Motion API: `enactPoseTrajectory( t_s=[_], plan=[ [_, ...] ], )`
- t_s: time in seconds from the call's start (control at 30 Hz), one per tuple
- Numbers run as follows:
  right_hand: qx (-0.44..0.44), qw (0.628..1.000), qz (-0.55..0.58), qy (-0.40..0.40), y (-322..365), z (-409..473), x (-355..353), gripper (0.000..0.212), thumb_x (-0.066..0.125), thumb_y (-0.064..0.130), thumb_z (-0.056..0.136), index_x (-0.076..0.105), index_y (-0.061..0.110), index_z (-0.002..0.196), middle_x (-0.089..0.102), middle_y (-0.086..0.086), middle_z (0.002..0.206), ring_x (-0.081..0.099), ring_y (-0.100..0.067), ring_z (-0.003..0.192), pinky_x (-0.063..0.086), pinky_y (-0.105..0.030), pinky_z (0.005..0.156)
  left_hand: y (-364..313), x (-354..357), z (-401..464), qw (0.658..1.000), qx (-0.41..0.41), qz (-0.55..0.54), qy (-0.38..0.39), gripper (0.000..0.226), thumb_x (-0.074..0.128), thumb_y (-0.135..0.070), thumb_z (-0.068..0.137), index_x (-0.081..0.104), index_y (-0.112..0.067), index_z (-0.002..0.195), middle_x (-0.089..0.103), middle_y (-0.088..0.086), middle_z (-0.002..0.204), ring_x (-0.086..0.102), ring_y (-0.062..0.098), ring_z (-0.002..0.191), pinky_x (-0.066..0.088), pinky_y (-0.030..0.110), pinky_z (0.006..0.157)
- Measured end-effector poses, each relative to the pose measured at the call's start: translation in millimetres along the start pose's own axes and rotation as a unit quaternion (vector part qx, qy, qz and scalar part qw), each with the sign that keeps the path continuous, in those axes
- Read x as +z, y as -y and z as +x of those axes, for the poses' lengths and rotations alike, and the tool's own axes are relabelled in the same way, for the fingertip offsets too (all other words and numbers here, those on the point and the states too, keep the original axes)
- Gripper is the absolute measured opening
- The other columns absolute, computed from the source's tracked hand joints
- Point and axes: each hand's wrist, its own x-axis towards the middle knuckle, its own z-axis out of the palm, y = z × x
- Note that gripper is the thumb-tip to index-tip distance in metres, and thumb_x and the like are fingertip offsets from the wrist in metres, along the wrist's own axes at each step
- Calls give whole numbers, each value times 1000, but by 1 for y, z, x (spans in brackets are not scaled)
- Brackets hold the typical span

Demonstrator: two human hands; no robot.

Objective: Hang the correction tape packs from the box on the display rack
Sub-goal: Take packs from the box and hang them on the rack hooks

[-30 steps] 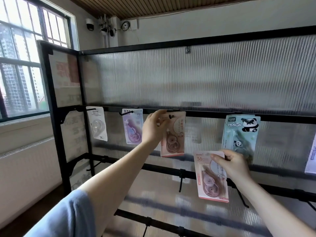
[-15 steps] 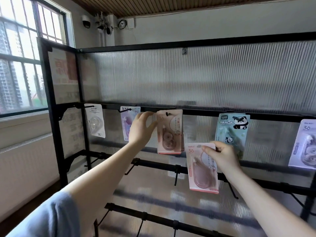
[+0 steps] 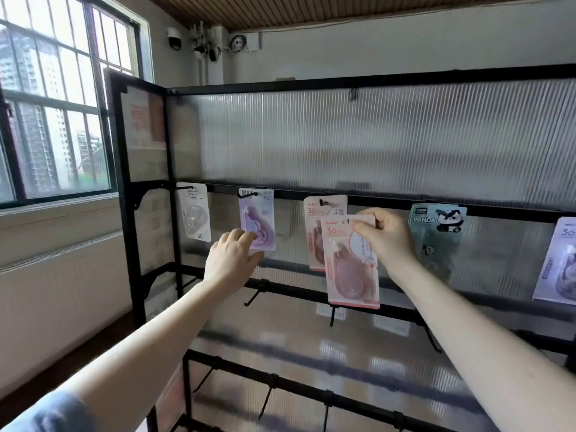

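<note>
A barred window (image 3: 53,120) fills the far left, beside the black metal display rack with ribbed translucent panels (image 3: 343,138). On its upper rail, leftmost, a white carded pack with a clear tape dispenser (image 3: 194,213) hangs from a hook and shows "36" near its bottom. Next along hangs a lilac carded correction tape pack (image 3: 257,218), with "PET" legible at its top right corner.

The left hand (image 3: 232,260) reaches up from a bare forearm with a blue sleeve at the shoulder; its fingers are relaxed and loosely spread, holding nothing, the fingertips in front of the lilac pack's lower edge. Whether they touch it I cannot tell.

Further right, a pale pink carded correction tape pack marked "36" (image 3: 311,232) hangs on a hook from the same rail. Overlapping its front and lower right is a second pink carded correction tape pack (image 3: 350,269), also printed "36", held off the rack: the right hand (image 3: 385,236) pinches its top right corner between thumb and curled fingers, arm extended upward.

Behind that hand's right side hangs a teal carded pack with a panda picture (image 3: 438,226), lettered "PANDA". At the far right edge a lavender carded pack (image 3: 558,263) hangs, partly cut off. Empty black hooks (image 3: 254,296) jut from the lower rails.
</note>
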Motion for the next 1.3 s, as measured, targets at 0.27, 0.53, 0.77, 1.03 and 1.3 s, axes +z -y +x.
enactPoseTrajectory(
  t_s=[0.27, 0.53, 0.77, 1.03, 1.3],
  plan=[
    [-24, 999, 30, -6, 21, 20, 26, 16, 66, 3, 83, 65, 17, 75, 66, 1, 75, 62, -13, 71, 49, -28, 67, 18, -17, -16, 998, -27, 26, 50, 28, 54, -41, 92, 63, -20, 109, 60, 3, 112, 56, 25, 108, 46, 35, 81],
    [-18, 999, -4, -29, 15, 36, 44, 14, 65, 6, 83, 63, 19, 85, 66, 0, 85, 65, -23, 87, 53, -36, 73, 37, -22, -31, 994, -53, 53, 86, 25, 52, -39, 92, 66, -22, 103, 63, 0, 111, 59, 21, 103, 46, 30, 79],
    [-34, 996, -82, -32, 3, 39, 48, 17, 59, -1, 85, 70, 12, 89, 65, 4, 89, 53, 4, 75, 34, 1, 58, 47, -20, -38, 993, -63, 53, 87, 24, 55, -39, 92, 66, -21, 102, 63, -1, 109, 59, 21, 100, 45, 29, 77],
    [-66, 992, -96, -43, 5, 44, 52, 13, 60, 4, 88, 72, 7, 92, 66, 4, 90, 58, -5, 86, 33, 5, 62, 47, -10, -40, 992, -65, 49, 102, 24, 52, -39, 93, 65, -23, 105, 62, -1, 114, 59, 20, 103, 45, 29, 79],
    [-41, 991, -126, -35, -2, 52, 54, 16, 59, 4, 88, 72, 11, 93, 71, -1, 96, 64, -14, 95, 47, -24, 82, 39, 5, -35, 991, -61, 42, 114, 24, 53, -40, 92, 66, -22, 104, 61, 1, 111, 59, 22, 101, 45, 29, 78]
  ],
)
